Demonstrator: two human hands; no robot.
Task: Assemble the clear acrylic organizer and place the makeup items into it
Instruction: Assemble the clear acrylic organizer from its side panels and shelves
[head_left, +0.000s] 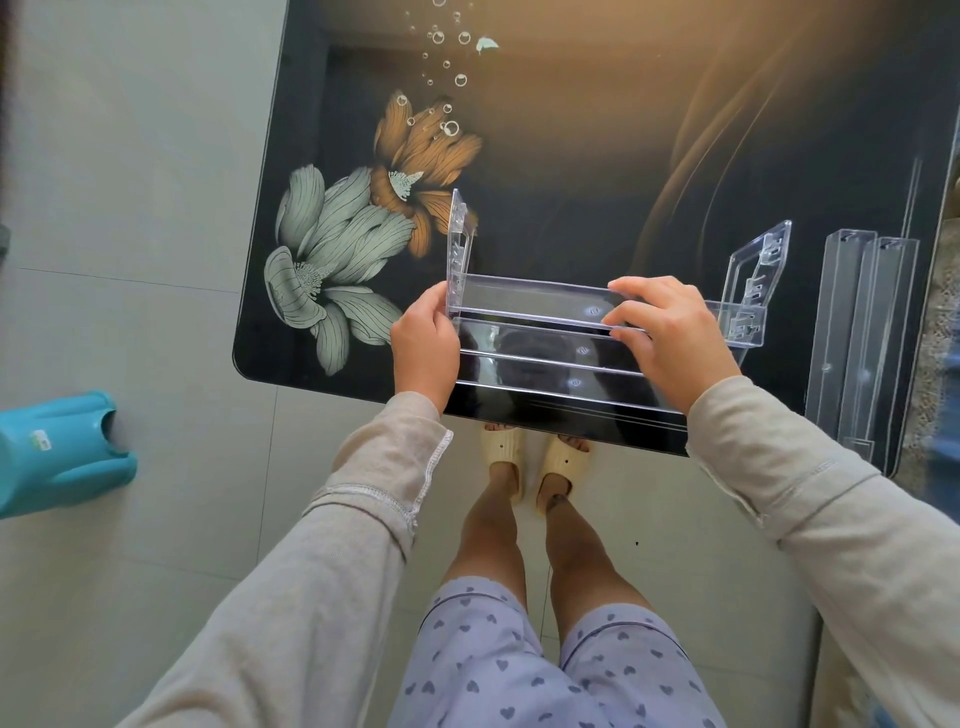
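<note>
While pinching the near left corner of the clear acrylic organizer (540, 332), left hand (423, 345) with thumb and fingers (435, 306) closed narrowly around the foot of the left side panel (460, 254). Right hand (670, 335) spread over the right part of the trays, fingers (626, 317) pressed on the rim of a clear shelf strip (530, 312) and thumb tucked below, gripping that strip. Organizer half built, standing at the near edge of a dark glass table (571, 156) printed with flowers (343, 244) and bubbles: two slotted side panels upright, the right side panel (753, 291) tilted slightly outward, with stepped shelf strips spanning between them, the nearest ones reaching the table's front edge. Loose clear acrylic pieces (862, 332) lying lengthwise at the table's right edge, well apart from both hands. Grey sleeves (374, 499) pushed to the wrists. Under the table edge, bare legs, heart-print shorts (519, 665) and cream slippers (535, 467) on a pale tiled floor (130, 208). Teal plastic object (57, 447) on the floor at far left, type unclear. No makeup items distinguishable anywhere.
</note>
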